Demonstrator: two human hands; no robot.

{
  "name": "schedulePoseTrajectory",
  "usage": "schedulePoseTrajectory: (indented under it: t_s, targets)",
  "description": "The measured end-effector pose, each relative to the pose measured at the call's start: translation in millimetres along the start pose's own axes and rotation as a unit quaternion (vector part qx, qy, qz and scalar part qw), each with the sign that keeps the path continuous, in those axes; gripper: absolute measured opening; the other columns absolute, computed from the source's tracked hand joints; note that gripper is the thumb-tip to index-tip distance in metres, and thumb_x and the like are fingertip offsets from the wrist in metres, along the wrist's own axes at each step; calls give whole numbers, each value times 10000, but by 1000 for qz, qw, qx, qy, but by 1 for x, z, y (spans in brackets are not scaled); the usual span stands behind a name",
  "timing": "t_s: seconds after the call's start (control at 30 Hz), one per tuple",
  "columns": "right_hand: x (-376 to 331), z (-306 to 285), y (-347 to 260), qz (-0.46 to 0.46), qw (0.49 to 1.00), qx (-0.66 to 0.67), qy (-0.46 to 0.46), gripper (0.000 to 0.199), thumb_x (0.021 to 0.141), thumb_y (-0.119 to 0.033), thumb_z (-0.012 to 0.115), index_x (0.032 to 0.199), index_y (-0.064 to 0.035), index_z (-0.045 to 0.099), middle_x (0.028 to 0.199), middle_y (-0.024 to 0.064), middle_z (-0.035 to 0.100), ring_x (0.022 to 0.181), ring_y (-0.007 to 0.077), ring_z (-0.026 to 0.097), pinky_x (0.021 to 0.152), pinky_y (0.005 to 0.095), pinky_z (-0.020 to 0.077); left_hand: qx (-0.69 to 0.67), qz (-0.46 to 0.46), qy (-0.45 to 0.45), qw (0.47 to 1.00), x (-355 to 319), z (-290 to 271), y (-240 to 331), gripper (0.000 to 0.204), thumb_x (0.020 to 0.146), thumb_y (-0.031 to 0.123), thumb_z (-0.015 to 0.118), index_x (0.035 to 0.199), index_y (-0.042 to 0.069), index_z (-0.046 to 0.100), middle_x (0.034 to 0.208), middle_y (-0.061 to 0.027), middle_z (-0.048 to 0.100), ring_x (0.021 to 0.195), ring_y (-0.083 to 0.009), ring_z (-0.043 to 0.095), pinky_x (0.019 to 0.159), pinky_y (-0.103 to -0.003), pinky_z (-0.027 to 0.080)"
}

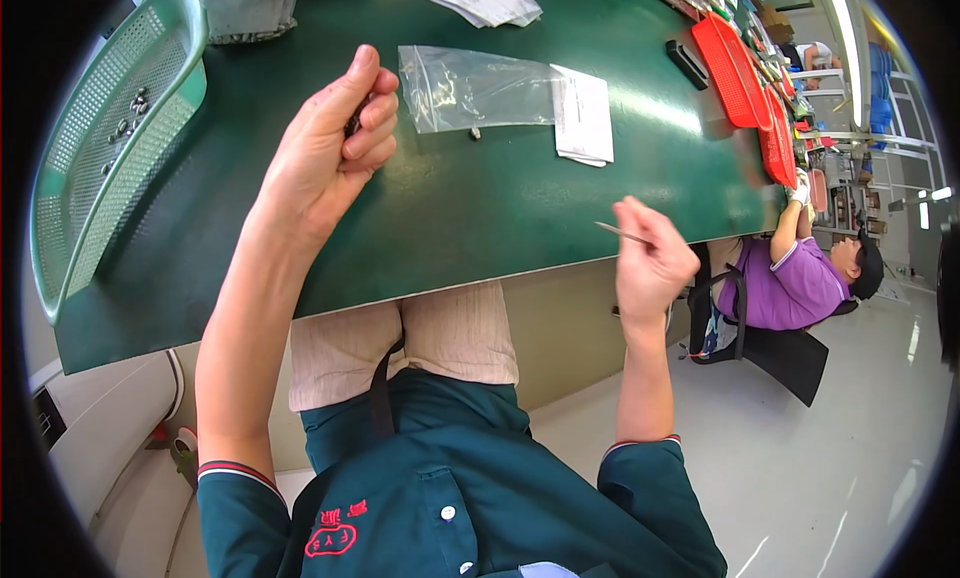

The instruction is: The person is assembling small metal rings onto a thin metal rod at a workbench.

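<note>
- The left hand [335, 143] is curled into a loose fist above the green counter [450, 208], its grip pressed together around a small dark part [354, 125] that only peeps out between thumb and forefinger; what kind of part it is cannot be told.
- The right hand [650, 263] hangs just off the near edge of the counter, its grip pinching a thin metal tool [620, 233], perhaps tweezers, whose tip points toward the left hand.
- The two are well apart; to do this well, I judge the tool tip should be brought to the dark part slowly, over the counter, so anything dropped lands there and not on the floor.
- Just beyond the left grip, to its right, lies a clear plastic bag [480, 88] with a white paper slip [583, 118] at its far end; a tiny loose piece [475, 133] sits on the counter at the bag's near edge.
- Far to the left of the left grip, a green mesh tray [90, 188] holds a few small metal bits [128, 118].
</note>
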State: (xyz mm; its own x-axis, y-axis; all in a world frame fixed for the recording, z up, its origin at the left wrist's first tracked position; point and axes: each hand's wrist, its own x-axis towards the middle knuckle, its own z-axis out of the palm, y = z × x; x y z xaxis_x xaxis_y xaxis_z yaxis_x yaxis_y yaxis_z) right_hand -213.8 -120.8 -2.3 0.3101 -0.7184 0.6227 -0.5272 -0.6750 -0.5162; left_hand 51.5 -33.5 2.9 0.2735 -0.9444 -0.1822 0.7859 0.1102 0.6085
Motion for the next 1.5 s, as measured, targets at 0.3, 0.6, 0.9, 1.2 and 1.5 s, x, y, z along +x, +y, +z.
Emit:
schedulePoseTrajectory:
  t_s: [0.3, 0.6, 0.9, 1.2, 1.5]
  targets:
    - [-16, -10, 1, -14, 997, -56, -59, 94, 677, -8, 683, 757, -14, 633, 648, 118, 613, 524, 192, 583, 477, 248, 443, 10, -9, -1, 1000, -3, 1, 0, 262, 894, 299, 450, 794, 58, 480, 568, 46, 340, 418, -15, 228, 383, -164, 191]
    - [-30, -10, 16, -5, 991, -49, -123, 94, 688, 29, 669, 770, 5, 630, 639, 81, 618, 478, 97, 511, 457, 218, 411, 27, -12, -12, 999, -4, 2, -4, 265, 900, 298, 438, 794, 59, 481, 568, 44, 338, 413, -14, 228, 376, -166, 183]
    - [-36, -17, 3, 39, 997, 28, 68, 127, 698, 36, 671, 815, -1, 641, 648, 66, 615, 538, 60, 529, 498, 193, 438, 44, -12, -2, 999, -3, 0, -4, 261, 899, 293, 442, 791, 58, 477, 565, 43, 340, 417, -14, 228, 383, -170, 191]
    - [-56, -11, 16, 39, 995, -42, -85, 58, 756, 6, 631, 811, -11, 627, 610, 40, 588, 493, 38, 459, 457, 160, 375, 50, -14, -8, 999, -6, 6, -5, 259, 902, 291, 438, 788, 60, 470, 566, 45, 335, 416, -15, 223, 380, -163, 185]
    - [-71, -68, -4, 444, 771, 454, 42, 102, 850, -131, 531, 870, -43, 577, 636, 13, 511, 425, 30, 294, 413, 178, 230, 65, -25, -53, 996, -21, 9, -11, 307, 921, 313, 383, 757, 66, 462, 535, 48, 337, 399, -18, 213, 376, -177, 182]
